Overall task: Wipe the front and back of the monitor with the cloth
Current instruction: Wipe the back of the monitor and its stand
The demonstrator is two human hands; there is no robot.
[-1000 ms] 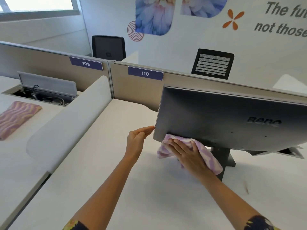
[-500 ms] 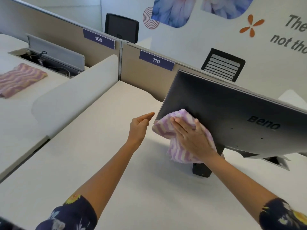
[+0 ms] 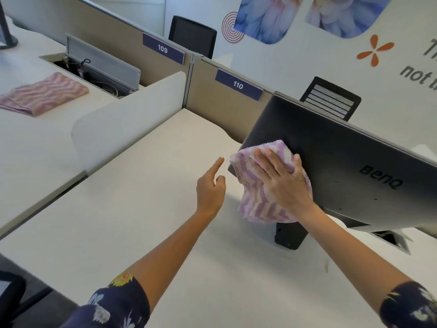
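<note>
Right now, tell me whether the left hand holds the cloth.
No, the right hand presses the cloth against the monitor; the left hand hovers beside it, holding nothing.

**Colours before you**

Your cloth (image 3: pixel 256 205) is lilac with cream wavy stripes, the monitor (image 3: pixel 335 159) dark grey, the surface (image 3: pixel 142 209) off-white. Your sleeves (image 3: pixel 118 303) are navy, flower-printed. The second cloth (image 3: pixel 45 93) shows pink-and-yellow waves; the number plates (image 3: pixel 163 49) are navy.

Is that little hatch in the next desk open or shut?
Open: its lid stands raised, with cables showing in the slot underneath.
</note>
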